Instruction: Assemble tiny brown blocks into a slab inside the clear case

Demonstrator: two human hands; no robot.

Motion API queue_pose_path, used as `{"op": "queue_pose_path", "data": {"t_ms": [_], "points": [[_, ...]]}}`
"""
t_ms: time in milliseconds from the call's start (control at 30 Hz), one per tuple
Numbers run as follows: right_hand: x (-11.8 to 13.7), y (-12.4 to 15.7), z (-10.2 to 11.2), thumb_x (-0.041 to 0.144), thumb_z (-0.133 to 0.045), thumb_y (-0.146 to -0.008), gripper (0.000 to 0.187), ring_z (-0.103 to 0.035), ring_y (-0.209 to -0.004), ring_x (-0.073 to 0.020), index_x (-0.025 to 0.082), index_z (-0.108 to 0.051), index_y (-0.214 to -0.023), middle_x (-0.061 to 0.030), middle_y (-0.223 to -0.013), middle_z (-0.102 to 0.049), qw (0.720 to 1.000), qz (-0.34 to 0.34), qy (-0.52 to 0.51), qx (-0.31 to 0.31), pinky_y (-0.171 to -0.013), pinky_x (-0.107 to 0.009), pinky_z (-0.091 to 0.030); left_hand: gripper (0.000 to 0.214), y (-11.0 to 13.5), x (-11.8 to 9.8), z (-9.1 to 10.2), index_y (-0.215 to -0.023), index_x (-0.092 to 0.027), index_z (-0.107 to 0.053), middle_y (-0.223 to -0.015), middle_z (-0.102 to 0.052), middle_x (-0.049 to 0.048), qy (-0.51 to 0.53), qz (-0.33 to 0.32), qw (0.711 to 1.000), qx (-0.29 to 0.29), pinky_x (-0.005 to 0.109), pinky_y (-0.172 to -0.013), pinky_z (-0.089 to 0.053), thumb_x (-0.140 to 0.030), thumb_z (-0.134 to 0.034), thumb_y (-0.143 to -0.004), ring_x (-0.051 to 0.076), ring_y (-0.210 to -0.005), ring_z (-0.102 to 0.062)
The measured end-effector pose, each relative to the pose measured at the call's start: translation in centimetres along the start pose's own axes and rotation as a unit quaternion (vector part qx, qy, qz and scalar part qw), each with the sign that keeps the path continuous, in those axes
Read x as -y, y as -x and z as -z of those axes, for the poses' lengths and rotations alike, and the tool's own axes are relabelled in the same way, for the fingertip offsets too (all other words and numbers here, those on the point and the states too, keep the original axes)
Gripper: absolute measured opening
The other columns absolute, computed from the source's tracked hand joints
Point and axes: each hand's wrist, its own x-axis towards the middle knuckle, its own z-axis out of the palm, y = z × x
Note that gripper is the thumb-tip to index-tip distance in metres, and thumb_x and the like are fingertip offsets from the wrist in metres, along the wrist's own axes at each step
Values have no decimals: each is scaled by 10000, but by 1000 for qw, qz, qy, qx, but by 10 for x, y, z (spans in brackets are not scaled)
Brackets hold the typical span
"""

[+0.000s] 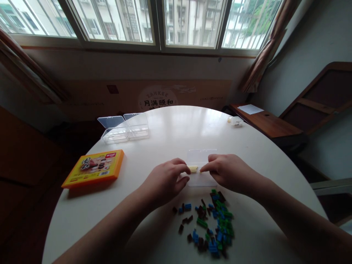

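Note:
A small clear plastic box (202, 180) lies on the table with its lid (202, 156) tipped back on the far side. Cream-coloured building bricks (193, 169) are lined up inside it. My left hand (167, 179) reaches in from the left; its index fingertip touches the bricks' left end, with the thumb apart below. From the right, my right hand (231, 172) stretches its index finger to a tiny cream piece (201, 170), the other fingers curled. A loose pile of green, blue and brown bricks (220, 223) is spread just in front of the box.
Two clear boxes (125, 132) with raised lids stand at the table's far left. A yellow-orange game box (95, 168) lies nearer on the left. A small white packet (235, 121) sits at the far right. The round table's edge (286, 156) curves around; a wooden desk (275, 121) stands beyond.

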Motion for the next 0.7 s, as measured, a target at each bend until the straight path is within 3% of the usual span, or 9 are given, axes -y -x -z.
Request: {"op": "queue_pose_path", "data": {"t_ms": [700], "points": [[3,-2,-8,183,-535,-885,348,-589,-678,-118,377,-733,-1096,12,-860,-683,999,-37,-10,1,-596,-241,-409,217,2,-2,4,-1032,-270,-706,-1187,-654,25,-12,-4,1000,12,351,-839,-533,-288,-566,-867,208,-937,-654]]}}
